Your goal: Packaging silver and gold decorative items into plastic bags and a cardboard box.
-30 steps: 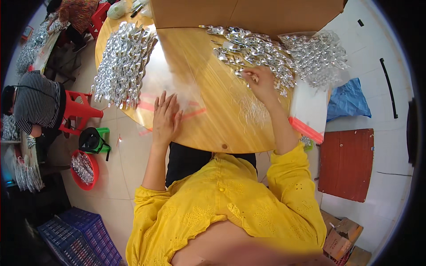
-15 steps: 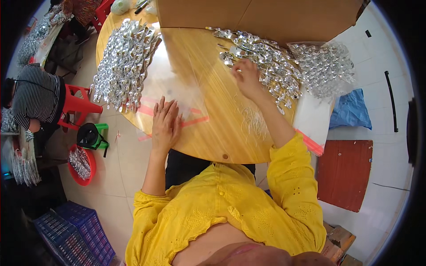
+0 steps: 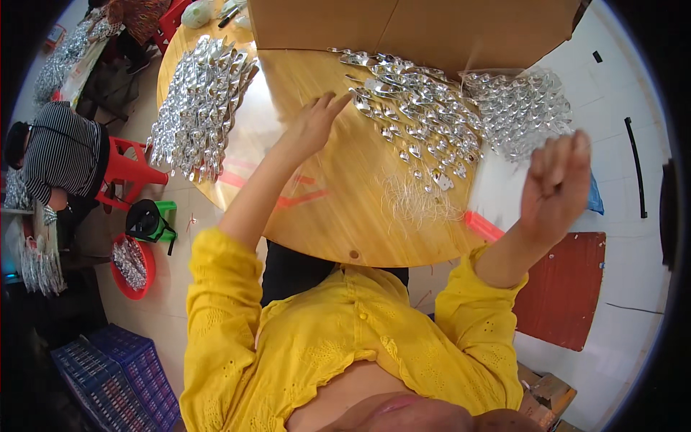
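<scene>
At the left edge of the loose silver pieces [image 3: 425, 108], the left hand [image 3: 309, 131] stretches its index finger apart from the others, its tip touching or just beside one end; whether it pinches anything cannot be told. The right hand [image 3: 553, 189] is raised at the table's right side, fingers curled toward the palm, its grip unclear. The pieces look light, thin and fairly stiff, their slick faces likely to slide and mark easily; a narrow end seems the best hold. They are twisted and mirror-bright, overlapping on the wooden table [image 3: 345, 216] before a cardboard box [image 3: 432, 32]. Pale threads [image 3: 414, 201] lie on their near side, a clear bag [image 3: 525, 108] of similar pieces to the right.
</scene>
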The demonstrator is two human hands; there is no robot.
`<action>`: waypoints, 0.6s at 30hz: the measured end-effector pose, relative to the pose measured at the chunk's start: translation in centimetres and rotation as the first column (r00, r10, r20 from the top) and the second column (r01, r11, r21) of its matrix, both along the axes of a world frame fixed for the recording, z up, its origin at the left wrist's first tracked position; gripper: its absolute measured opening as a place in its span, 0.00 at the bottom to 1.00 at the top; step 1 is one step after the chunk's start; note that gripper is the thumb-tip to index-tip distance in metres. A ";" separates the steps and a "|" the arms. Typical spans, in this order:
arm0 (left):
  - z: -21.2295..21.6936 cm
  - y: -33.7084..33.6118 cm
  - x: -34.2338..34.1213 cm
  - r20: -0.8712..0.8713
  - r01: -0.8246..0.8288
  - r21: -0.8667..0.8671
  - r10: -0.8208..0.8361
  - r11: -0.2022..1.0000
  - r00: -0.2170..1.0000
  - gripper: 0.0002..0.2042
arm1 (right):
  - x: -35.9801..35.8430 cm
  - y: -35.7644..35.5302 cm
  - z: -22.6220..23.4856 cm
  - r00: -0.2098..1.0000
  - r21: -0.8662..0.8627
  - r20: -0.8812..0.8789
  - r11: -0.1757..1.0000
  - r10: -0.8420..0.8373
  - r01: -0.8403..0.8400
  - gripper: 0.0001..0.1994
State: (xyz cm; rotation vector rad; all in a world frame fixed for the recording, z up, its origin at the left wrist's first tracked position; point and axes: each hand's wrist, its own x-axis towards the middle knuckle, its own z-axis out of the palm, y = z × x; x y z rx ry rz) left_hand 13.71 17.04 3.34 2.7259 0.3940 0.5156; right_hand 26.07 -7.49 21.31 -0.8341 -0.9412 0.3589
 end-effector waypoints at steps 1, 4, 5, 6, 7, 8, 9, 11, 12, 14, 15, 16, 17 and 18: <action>-0.3 0.7 1.8 -0.020 -0.002 0.015 0.002 1.000 1.000 0.27 | -0.4 -0.4 -1.1 0.999 -0.015 0.029 1.000 0.015 -0.015 0.05; -2.6 3.0 4.0 0.005 0.015 0.181 -0.016 0.983 1.000 0.20 | -2.6 -0.8 -4.9 0.997 -0.188 -0.072 0.982 -0.038 0.023 0.05; -2.9 3.7 4.8 0.012 0.020 0.181 -0.022 0.983 1.000 0.20 | -3.1 -1.4 -5.9 0.991 -0.246 -0.103 0.968 -0.081 0.053 0.06; -3.1 4.3 5.1 -0.018 0.053 0.149 -0.051 0.987 0.999 0.16 | -3.2 -2.2 -7.3 0.982 -0.320 -0.149 0.945 -0.115 0.062 0.07; -3.4 4.8 5.3 -0.050 0.084 0.115 -0.079 0.990 0.996 0.12 | -3.1 -2.8 -8.7 0.969 -0.394 -0.194 0.917 -0.151 0.064 0.09; -3.3 5.2 5.3 -0.048 0.092 0.115 -0.087 0.989 0.995 0.12 | -3.0 -3.1 -10.0 0.968 -0.393 -0.192 0.916 -0.159 0.072 0.09; -2.9 5.4 5.2 -0.065 0.131 0.118 -0.124 0.984 0.990 0.09 | -3.0 -3.4 -11.4 0.959 -0.440 -0.220 0.896 -0.176 0.064 0.10; -1.9 6.0 4.5 -0.086 0.175 0.117 -0.166 0.978 0.982 0.05 | -2.9 -3.8 -13.2 0.947 -0.485 -0.251 0.872 -0.200 0.056 0.11; -1.2 6.2 4.4 -0.100 0.153 -0.118 -0.165 0.981 0.981 0.05 | -2.8 -4.0 -13.9 0.939 -0.547 -0.258 0.836 -0.227 0.052 0.12; 0.5 6.3 3.7 -0.120 0.120 -0.349 -0.172 0.929 0.978 0.04 | -2.6 -4.3 -14.6 0.928 -0.607 -0.267 0.793 -0.259 0.047 0.13; 1.4 6.1 3.3 -0.009 0.165 -0.486 -0.194 0.858 0.981 0.04 | -2.6 -4.4 -14.8 0.918 -0.625 -0.277 0.779 -0.283 0.052 0.12; 2.4 5.8 2.9 0.104 0.218 -0.606 -0.195 0.765 0.975 0.03 | -2.5 -4.5 -15.0 0.908 -0.642 -0.286 0.765 -0.306 0.056 0.12; 3.5 5.2 2.6 0.102 0.220 -0.607 -0.200 0.764 0.975 0.03 | -2.3 -4.6 -15.3 0.906 -0.642 -0.288 0.764 -0.310 0.057 0.12; 4.9 4.5 2.1 0.244 0.306 -0.668 -0.189 0.678 0.951 0.03 | -2.0 -4.6 -15.5 0.900 -0.622 -0.303 0.780 -0.314 0.063 0.11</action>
